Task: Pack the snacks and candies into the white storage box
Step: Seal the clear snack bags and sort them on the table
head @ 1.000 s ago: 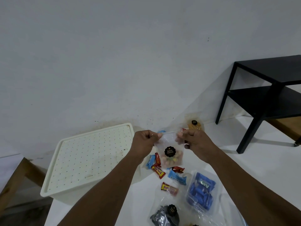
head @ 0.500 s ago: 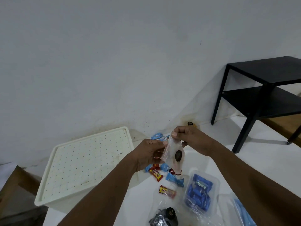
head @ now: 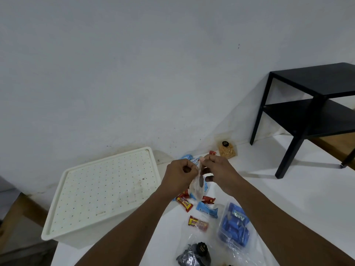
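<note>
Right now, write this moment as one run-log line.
left hand: pinches clear snack pouch | right hand: pinches pouch top | white storage box: closed | wrapped candies: loose on table

The storage box [head: 103,192] is creamy white, its lid patterned with even rows of small dark dots. The side table [head: 317,104] is plain black, the tabletop [head: 297,189] white, the wall [head: 134,73] pale grey-white. One candy bar [head: 184,203] is red with yellow lettering, a wrapper [head: 207,209] light blue, a small sweet [head: 197,223] yellow and red. The clear pouch [head: 197,189] carries a round black label; the tub [head: 233,227] shows deep blue packets.
</note>
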{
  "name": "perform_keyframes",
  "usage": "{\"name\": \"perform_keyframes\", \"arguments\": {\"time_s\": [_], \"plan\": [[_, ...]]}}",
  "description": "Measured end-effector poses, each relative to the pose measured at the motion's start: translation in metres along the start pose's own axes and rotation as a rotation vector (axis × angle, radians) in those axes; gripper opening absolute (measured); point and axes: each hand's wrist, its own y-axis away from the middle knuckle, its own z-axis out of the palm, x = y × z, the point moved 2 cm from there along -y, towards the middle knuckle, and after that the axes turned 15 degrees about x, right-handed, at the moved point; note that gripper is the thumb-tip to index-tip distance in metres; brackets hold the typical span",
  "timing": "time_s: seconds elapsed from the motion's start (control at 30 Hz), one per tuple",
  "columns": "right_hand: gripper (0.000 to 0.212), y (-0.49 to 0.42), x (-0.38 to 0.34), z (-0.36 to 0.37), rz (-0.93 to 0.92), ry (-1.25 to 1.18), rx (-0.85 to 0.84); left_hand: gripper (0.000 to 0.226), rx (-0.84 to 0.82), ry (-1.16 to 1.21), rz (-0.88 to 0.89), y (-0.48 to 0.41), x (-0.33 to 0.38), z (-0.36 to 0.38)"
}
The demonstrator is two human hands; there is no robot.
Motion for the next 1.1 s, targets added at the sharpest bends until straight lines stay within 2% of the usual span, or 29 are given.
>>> {"name": "perform_keyframes", "arguments": {"time_s": [0.07,0.17,0.33,0.4,0.47,0.53,0.63,0.7,0.77,0.87,0.93,1.0,1.1], "plan": [[0.027,-0.002,0.0,0.0,0.025,-0.089,-0.008,0.006,-0.016,0.001,-0.017,0.001,-0.002,-0.001],[0.026,-0.007,0.0,-0.001,0.073,-0.171,0.087,0.006,-0.048,0.012,-0.048,0.006,-0.007,0.002],[0.018,-0.011,-0.005,0.001,0.073,-0.147,0.16,0.008,0.002,-0.048,-0.082,0.013,-0.01,0.01],[0.019,-0.013,-0.005,0.001,0.051,-0.132,0.195,0.008,0.036,-0.002,-0.073,0.013,-0.008,0.009],[0.025,-0.019,-0.003,-0.003,0.027,-0.107,0.308,0.003,0.066,0.041,-0.004,0.015,-0.009,0.007],[0.031,-0.025,0.0,-0.01,0.024,-0.04,0.441,0.005,0.008,-0.005,0.091,0.019,-0.016,0.011],[0.029,-0.03,0.003,-0.016,0.044,-0.038,0.516,0.028,-0.192,-0.126,0.172,0.026,-0.03,0.029],[0.027,-0.032,0.005,-0.018,0.048,-0.03,0.505,0.038,-0.193,-0.14,0.148,0.027,-0.031,0.045],[0.025,-0.036,0.005,-0.023,0.049,-0.031,0.452,0.038,-0.066,-0.102,0.099,0.021,-0.029,0.057],[0.014,-0.045,0.006,-0.042,0.014,-0.033,0.265,0.031,0.066,0.032,-0.054,0.001,-0.027,0.067],[0.004,-0.054,0.012,-0.062,-0.01,0.044,0.106,0.027,0.057,0.133,-0.144,-0.014,-0.028,0.075],[0.009,-0.068,0.022,-0.082,0.005,0.114,-0.004,0.026,0.05,0.144,-0.149,-0.029,-0.025,0.087],[0.011,-0.1,0.036,-0.112,0.039,0.189,-0.005,0.027,0.038,0.126,-0.14,-0.055,-0.025,0.112]]}}
